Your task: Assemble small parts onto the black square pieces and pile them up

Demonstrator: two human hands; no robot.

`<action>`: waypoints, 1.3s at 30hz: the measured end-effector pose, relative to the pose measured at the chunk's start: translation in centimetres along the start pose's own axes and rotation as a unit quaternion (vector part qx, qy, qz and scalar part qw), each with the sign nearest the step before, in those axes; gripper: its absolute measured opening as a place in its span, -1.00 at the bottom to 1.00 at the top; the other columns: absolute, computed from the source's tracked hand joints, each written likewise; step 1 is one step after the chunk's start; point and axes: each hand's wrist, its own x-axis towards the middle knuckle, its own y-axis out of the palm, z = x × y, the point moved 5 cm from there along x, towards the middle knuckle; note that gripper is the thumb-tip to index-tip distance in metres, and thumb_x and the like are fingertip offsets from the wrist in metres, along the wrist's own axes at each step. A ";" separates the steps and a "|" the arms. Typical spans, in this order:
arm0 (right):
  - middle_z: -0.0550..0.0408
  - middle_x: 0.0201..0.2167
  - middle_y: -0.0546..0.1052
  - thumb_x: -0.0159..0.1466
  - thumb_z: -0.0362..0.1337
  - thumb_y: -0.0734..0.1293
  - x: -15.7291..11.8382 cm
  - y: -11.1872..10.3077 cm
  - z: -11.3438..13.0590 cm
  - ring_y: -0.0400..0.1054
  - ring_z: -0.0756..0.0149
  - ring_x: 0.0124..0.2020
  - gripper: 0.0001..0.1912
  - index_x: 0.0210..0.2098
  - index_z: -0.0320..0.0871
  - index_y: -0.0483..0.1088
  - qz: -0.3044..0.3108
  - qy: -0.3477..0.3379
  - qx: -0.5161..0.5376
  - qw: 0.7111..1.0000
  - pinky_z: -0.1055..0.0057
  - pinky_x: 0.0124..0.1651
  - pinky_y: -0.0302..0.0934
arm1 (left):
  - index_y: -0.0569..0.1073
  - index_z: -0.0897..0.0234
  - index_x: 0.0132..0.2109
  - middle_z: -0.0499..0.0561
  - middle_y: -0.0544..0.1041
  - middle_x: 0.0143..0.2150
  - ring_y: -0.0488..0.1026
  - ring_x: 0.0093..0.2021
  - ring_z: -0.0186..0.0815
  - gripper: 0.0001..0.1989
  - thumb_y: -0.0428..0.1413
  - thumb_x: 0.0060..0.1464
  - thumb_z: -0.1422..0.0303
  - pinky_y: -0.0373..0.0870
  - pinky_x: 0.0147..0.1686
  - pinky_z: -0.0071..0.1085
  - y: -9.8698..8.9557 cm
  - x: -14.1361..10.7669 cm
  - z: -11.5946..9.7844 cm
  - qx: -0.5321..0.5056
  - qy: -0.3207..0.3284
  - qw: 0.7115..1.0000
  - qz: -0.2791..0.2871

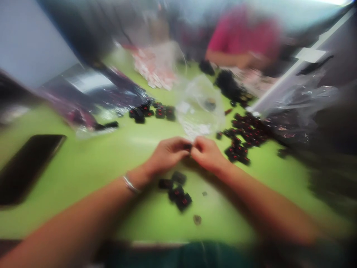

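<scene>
My left hand (170, 153), with a silver bracelet at the wrist, pinches a small black part (187, 146) in front of me. My right hand (206, 153) meets it there, its fingers curled closed against the same part; what lies inside them is hidden. Just beyond my fingertips sits a clear plastic bag (199, 108) with small white pieces in it. Below my hands lies a small cluster of black parts with red marks (178, 192). To the right of my right hand, a larger pile of similar black parts (247, 132) is spread out.
A dark phone-like slab (30, 167) lies at the left on the green table (111, 178). More black parts (152, 111) sit past my left hand, near plastic-wrapped goods (103, 89). Pinkish-white pieces (156, 69) lie farther back. Across the table sits a person in pink (245, 35).
</scene>
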 end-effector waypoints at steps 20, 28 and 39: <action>0.23 -0.69 0.43 0.13 -0.33 0.26 -0.5 0.4 0.1 0.30 0.49 -0.75 -0.88 -0.52 -0.16 0.24 0.091 0.097 0.178 0.975 0.61 -0.69 0.13 | 0.51 0.35 -0.12 0.09 0.61 -0.22 0.56 -0.23 -0.24 -0.66 0.30 -0.10 0.36 0.49 -0.11 -0.25 -0.3 0.5 0.1 -0.091 -0.048 0.994 0.023; 0.31 -0.76 0.28 0.09 -0.36 0.27 -0.3 0.3 0.2 0.18 0.54 -0.77 -0.84 -0.58 -0.14 0.20 0.011 0.045 0.088 0.995 0.60 -0.71 0.03 | 0.54 0.35 -0.13 0.12 0.61 -0.18 0.55 -0.18 -0.20 -0.65 0.31 -0.12 0.36 0.47 -0.08 -0.25 -0.5 0.5 0.5 -0.079 -0.046 0.996 -0.003; 0.25 -0.71 0.41 0.12 -0.35 0.25 -0.5 0.4 0.3 0.28 0.49 -0.76 -0.88 -0.54 -0.15 0.22 0.085 0.110 0.186 0.973 0.61 -0.70 0.11 | 0.51 0.34 -0.11 0.10 0.60 -0.21 0.55 -0.21 -0.23 -0.66 0.29 -0.09 0.37 0.47 -0.08 -0.26 -0.5 0.5 0.4 -0.080 -0.036 0.996 0.023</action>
